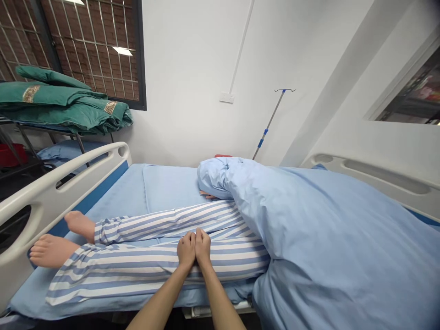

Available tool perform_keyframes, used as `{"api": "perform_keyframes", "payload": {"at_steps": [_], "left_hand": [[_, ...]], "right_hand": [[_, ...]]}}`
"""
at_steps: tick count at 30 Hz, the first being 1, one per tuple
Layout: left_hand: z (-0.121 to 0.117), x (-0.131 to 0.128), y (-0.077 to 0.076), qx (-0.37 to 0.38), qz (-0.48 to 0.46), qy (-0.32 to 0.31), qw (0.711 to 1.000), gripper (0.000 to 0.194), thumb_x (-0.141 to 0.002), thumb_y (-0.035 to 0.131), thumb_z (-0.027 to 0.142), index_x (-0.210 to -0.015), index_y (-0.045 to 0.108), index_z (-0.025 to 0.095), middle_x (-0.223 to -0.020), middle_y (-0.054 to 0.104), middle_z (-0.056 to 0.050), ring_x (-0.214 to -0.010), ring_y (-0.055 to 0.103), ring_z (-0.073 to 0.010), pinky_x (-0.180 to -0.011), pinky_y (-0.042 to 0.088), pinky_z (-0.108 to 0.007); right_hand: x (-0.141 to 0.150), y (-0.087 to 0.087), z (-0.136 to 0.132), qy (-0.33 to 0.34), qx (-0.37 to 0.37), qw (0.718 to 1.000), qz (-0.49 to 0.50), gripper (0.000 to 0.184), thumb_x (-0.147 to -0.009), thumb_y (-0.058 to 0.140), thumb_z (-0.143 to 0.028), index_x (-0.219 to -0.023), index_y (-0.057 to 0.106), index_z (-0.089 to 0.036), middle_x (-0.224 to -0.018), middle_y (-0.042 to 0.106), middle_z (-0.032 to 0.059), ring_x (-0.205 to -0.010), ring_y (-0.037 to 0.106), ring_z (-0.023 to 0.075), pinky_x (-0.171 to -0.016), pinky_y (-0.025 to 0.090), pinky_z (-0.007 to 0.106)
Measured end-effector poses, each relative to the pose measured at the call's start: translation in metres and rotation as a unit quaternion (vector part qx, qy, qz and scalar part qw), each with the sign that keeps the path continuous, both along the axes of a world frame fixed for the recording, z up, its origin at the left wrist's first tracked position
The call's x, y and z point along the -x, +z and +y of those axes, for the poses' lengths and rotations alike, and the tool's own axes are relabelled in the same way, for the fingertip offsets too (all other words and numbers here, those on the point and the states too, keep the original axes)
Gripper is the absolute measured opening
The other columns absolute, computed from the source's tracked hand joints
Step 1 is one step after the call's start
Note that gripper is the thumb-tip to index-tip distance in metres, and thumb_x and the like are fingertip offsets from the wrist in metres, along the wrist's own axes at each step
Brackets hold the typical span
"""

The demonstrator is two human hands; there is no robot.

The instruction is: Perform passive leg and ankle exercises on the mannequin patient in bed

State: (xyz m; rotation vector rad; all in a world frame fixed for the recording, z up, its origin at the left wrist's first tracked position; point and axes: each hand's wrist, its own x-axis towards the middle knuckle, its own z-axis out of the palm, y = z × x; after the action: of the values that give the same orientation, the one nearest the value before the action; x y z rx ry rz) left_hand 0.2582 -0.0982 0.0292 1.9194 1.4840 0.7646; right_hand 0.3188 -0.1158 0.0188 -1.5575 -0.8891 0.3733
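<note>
A person's left hand (186,250) and right hand (203,248) lay pressed together side by side, palms down, on the nearer leg of blue-and-white striped pyjama trousers (144,270), pinching nothing. The trousers were worn by a figure (113,247) lying on a blue-sheeted hospital bed (120,204), its bare feet (51,250) just beside the white left-hand bed rail (62,182). A pale blue duvet (319,229) covered the figure's upper body, with the figure's fingers (207,195) showing below its bunched edge. A white rail (385,176) ran along the far side. Beyond the bed, an IV pole (270,123) stood against a white wall (185,68), and folded green bedding (58,103) lay on a cot (37,128) before a grilled window (92,46).
</note>
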Motion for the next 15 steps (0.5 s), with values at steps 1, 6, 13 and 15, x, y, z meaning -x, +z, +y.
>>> {"api": "perform_keyframes", "payload": {"at_steps": [1, 6, 13, 15], "left_hand": [[-0.001, 0.0, -0.004, -0.007, 0.01, 0.001, 1.0, 0.033, -0.089, 0.034, 0.031, -0.069, 0.058, 0.019, -0.069, 0.064, -0.004, -0.067, 0.056, -0.0134, -0.062, 0.031, -0.024], [-0.002, 0.002, -0.012, -0.02, 0.057, -0.002, 0.998, 0.031, -0.09, 0.034, 0.031, -0.078, 0.06, 0.019, -0.077, 0.067, -0.005, -0.074, 0.058, -0.0155, -0.064, 0.031, -0.025], [-0.007, 0.003, -0.006, -0.011, 0.089, -0.018, 0.996, 0.028, -0.089, 0.036, 0.029, -0.089, 0.062, 0.02, -0.085, 0.067, -0.007, -0.081, 0.059, -0.017, -0.067, 0.033, -0.025], [-0.009, 0.004, -0.006, -0.014, 0.098, -0.029, 0.995, 0.026, -0.087, 0.039, 0.028, -0.093, 0.062, 0.02, -0.087, 0.067, -0.007, -0.083, 0.059, -0.0173, -0.068, 0.034, -0.025]], "right_hand": [[0.0, 0.0, 0.0, 0.001, -0.003, 1.0, 0.007, 0.036, -0.083, 0.039, -0.038, -0.053, 0.038, -0.02, -0.049, 0.044, -0.003, -0.052, 0.038, 0.0118, -0.052, 0.029, 0.024], [0.001, 0.0, 0.0, 0.009, 0.007, 1.0, -0.009, 0.035, -0.084, 0.039, -0.037, -0.053, 0.035, -0.02, -0.048, 0.039, -0.0043, -0.051, 0.036, 0.0109, -0.051, 0.029, 0.023], [-0.009, 0.013, -0.014, 0.026, 0.097, 0.978, -0.182, 0.035, -0.086, 0.036, -0.031, -0.053, 0.041, -0.019, -0.05, 0.048, -0.0012, -0.052, 0.04, 0.0118, -0.052, 0.023, 0.025], [-0.015, 0.019, -0.019, 0.058, 0.117, 0.956, -0.261, 0.033, -0.085, 0.038, -0.029, -0.055, 0.046, -0.019, -0.052, 0.053, 0.0001, -0.052, 0.042, 0.0121, -0.053, 0.021, 0.026]]}}
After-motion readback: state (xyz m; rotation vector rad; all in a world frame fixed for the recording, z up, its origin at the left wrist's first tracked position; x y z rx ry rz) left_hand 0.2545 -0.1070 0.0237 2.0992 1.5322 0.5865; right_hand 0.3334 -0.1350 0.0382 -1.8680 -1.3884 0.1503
